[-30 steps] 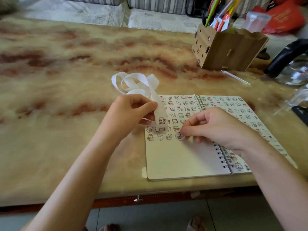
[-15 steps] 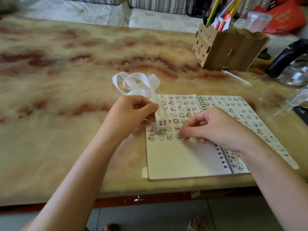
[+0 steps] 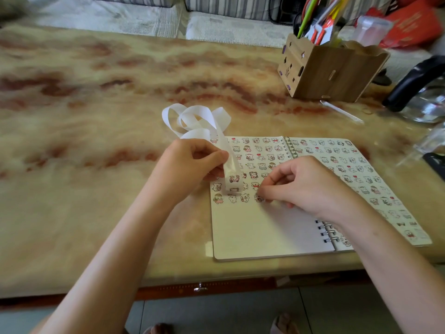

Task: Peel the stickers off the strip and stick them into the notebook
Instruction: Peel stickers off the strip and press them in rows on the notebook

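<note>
Notebook: spiral-bound, open flat near table's front edge. Left page: upper part filled with rows of small cartoon-animal stickers, lower part bare cream. Right page: covered almost fully. Strip: white glossy backing, pinched between thumb and fingers of left hand over notebook's left edge; free end hangs onto left page, two stickers visible near its tip; remainder curls in loose loops just beyond notebook's top-left corner. Right hand: fingers curled, thumb and forefinger tips pinching a sticker at end of lowest row on left page. Pen box: well beyond notebook's top-right corner.
</note>
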Demonstrator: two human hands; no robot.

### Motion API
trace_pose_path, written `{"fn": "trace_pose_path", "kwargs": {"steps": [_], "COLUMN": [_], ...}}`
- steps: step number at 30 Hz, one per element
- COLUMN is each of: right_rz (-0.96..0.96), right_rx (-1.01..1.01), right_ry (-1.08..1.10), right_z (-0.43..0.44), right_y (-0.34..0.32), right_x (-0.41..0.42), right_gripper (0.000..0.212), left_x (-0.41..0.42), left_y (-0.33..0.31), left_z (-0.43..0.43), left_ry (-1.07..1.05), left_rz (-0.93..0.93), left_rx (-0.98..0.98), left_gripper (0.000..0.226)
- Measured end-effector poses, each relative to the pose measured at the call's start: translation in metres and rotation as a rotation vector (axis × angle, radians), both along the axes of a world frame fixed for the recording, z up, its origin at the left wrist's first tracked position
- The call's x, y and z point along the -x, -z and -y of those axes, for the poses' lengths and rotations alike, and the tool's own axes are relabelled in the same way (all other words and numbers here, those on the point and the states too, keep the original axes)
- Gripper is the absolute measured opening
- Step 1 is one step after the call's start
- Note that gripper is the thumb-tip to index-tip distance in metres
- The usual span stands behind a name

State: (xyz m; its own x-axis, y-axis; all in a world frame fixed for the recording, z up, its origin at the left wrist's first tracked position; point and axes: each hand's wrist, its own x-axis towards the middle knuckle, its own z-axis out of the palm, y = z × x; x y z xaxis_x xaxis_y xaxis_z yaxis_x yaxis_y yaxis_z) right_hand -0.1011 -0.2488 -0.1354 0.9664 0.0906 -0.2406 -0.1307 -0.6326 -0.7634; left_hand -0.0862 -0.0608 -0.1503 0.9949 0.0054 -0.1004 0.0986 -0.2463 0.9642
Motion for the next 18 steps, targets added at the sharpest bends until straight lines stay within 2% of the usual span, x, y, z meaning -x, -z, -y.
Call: {"fn": "trace_pose_path", "kwargs": {"steps": [9, 14, 18], "right_rz": [0.038, 0.024, 0.001], "right_rx": [0.090, 0.117, 0.144], "right_ry": [-0.026, -0.035, -0.073], "right_z": [0.0015, 0.0037, 0.0066], "right_y": [0.0046, 0.0024, 0.0032], "right_x": [-0.0014, -0.0031, -0.0059], "right_gripper": [0.016, 0.032, 0.018], "left_x": [0.0014, 0.0012, 0.0015], "left_y": [-0.0005, -0.0007, -0.0015], "left_z": [0.0004, 0.0009, 0.0011], "left_ry": [0.000, -0.007, -0.005], "left_rz": [0.002, -0.008, -0.013], "left_rx": [-0.031, -0.047, -0.034], "left_gripper": [0.011, 0.012, 0.012]}}
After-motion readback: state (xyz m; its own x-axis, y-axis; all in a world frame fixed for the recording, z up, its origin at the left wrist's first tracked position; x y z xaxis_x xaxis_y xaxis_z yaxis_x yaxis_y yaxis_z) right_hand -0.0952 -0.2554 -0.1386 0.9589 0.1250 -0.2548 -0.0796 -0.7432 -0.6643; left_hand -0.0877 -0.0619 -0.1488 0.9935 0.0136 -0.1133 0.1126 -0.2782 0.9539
